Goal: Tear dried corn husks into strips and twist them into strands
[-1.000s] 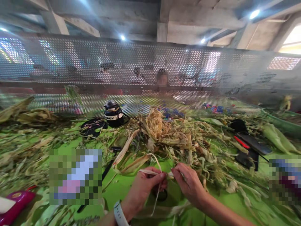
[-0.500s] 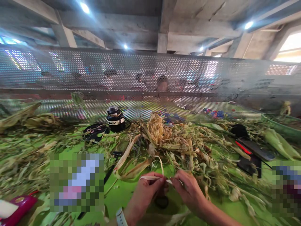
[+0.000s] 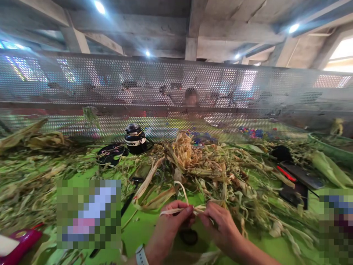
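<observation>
Green work surface with dried plant material: layout of items.
We identify a green work surface [image 3: 149,228] across the lower half of the frame, largely covered by loose husk scraps [image 3: 35,191]. At center, we locate a heap of tan husk strips [image 3: 183,152]; left of it stands a black lidded container [image 3: 135,142], beside a flat black item with pink markings [image 3: 110,152]. At lower center lies a dark ring-shaped object [image 3: 189,236]; at lower left, a magenta device [image 3: 23,241]. At right, we note a dark flat device [image 3: 306,175], a broad pale-green husk [image 3: 328,167] and a green basket [image 3: 320,141]. Pixelation hides two areas.
</observation>
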Demonstrator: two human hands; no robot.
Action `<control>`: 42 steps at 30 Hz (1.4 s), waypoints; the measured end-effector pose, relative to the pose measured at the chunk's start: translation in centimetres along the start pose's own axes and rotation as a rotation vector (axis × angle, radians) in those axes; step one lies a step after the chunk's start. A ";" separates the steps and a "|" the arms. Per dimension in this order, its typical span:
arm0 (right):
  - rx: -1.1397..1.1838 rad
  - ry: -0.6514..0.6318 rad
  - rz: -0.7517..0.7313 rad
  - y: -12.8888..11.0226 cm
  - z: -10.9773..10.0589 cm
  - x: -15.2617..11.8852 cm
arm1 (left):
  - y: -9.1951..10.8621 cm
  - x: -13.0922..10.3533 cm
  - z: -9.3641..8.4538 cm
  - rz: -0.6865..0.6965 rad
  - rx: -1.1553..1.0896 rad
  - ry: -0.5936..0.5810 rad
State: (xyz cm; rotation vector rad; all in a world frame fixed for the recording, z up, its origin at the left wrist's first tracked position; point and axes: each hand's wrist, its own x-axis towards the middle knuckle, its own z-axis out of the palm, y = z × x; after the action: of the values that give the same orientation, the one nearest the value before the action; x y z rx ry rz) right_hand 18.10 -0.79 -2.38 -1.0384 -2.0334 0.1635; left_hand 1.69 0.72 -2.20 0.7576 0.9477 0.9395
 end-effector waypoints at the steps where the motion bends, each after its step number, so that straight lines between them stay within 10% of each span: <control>1: -0.003 0.010 -0.008 -0.1 0.0 0.0 | 0.0 0.0 0.0 0.007 -0.006 -0.001; 11: 0.086 0.155 0.311 0.8 -1.4 0.4 | 1.1 -0.3 0.0 0.004 -0.160 0.076; 14: 0.004 0.251 0.139 1.1 -1.6 0.5 | 1.0 -0.2 -0.1 -0.002 -0.213 0.072; 20: -0.220 -0.063 -0.281 0.0 -0.9 0.3 | 0.7 -0.7 0.2 0.091 -0.176 -0.027; 26: -0.290 -0.037 -0.474 -0.5 -0.8 0.0 | 0.7 -1.1 0.6 0.129 -0.025 -0.067; 42: -0.168 -0.012 -0.435 -0.5 -1.1 -0.1 | 0.5 -0.9 0.4 0.033 -0.091 -0.042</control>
State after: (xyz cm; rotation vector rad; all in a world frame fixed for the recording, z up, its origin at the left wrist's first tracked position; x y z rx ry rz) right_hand 18.65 -1.44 -1.53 -0.6686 -2.2600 -0.2317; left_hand 1.65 0.07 -1.32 0.7151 0.8525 0.9857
